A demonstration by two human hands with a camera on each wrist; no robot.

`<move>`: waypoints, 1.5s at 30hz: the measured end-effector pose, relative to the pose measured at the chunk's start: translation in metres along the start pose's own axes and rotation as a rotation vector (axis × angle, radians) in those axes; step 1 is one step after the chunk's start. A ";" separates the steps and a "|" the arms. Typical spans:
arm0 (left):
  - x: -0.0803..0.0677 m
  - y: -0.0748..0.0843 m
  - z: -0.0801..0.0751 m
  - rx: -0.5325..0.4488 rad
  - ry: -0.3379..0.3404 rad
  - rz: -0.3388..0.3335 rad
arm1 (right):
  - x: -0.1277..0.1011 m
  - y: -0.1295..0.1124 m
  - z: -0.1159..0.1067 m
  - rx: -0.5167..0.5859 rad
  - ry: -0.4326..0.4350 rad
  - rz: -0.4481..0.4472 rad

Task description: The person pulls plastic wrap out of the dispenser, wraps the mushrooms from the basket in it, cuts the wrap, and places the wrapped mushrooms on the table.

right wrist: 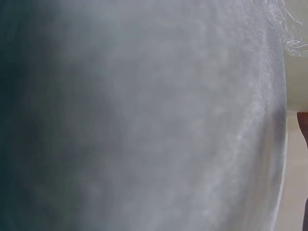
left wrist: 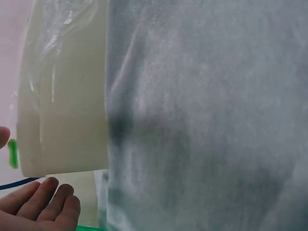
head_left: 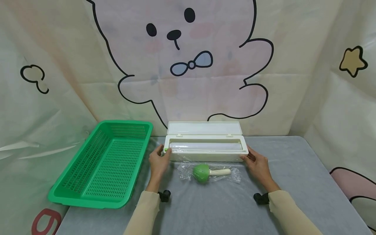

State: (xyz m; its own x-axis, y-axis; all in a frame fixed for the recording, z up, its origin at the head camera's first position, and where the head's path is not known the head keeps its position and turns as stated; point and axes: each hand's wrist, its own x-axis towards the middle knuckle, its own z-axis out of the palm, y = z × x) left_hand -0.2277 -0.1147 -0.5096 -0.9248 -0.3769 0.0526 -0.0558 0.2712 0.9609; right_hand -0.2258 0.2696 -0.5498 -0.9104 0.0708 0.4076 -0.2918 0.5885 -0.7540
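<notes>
A white cling film dispenser stands on the table with its lid raised at the back and a film roll inside. My left hand holds its left end, thumb at the top front corner by a small green slider, fingers curled at the end wall. At the right end my right hand grips the lower front corner; the right wrist view shows only a sliver of that hand. Right in front of the dispenser lies a round green-headed object with a white handle, in crumpled clear film.
A green plastic basket with slotted sides stands on the left, overhanging the table's left edge. Grey cloth covers the table. Behind it hangs a printed curtain, close to the raised lid.
</notes>
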 end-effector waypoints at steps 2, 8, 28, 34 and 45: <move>-0.003 0.001 -0.003 0.006 0.002 0.008 | 0.000 0.001 0.000 -0.002 -0.003 0.003; -0.021 0.006 -0.009 0.048 0.074 0.058 | 0.000 -0.002 0.001 0.000 -0.007 0.009; -0.068 0.003 0.023 -0.105 -0.358 -0.197 | 0.001 -0.004 -0.007 0.019 -0.089 0.067; -0.068 0.001 0.027 -0.118 -0.337 -0.209 | 0.003 -0.011 -0.019 0.057 -0.208 0.182; -0.066 -0.002 0.025 -0.138 -0.336 -0.206 | -0.005 -0.023 -0.032 0.151 -0.317 0.327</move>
State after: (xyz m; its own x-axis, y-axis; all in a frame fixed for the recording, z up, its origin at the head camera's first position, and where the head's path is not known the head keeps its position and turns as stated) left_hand -0.1764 -0.0682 -0.5217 -0.9721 -0.0946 -0.2147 -0.2232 0.0908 0.9705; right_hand -0.2052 0.2813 -0.5185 -0.9993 -0.0303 -0.0227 0.0066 0.4511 -0.8924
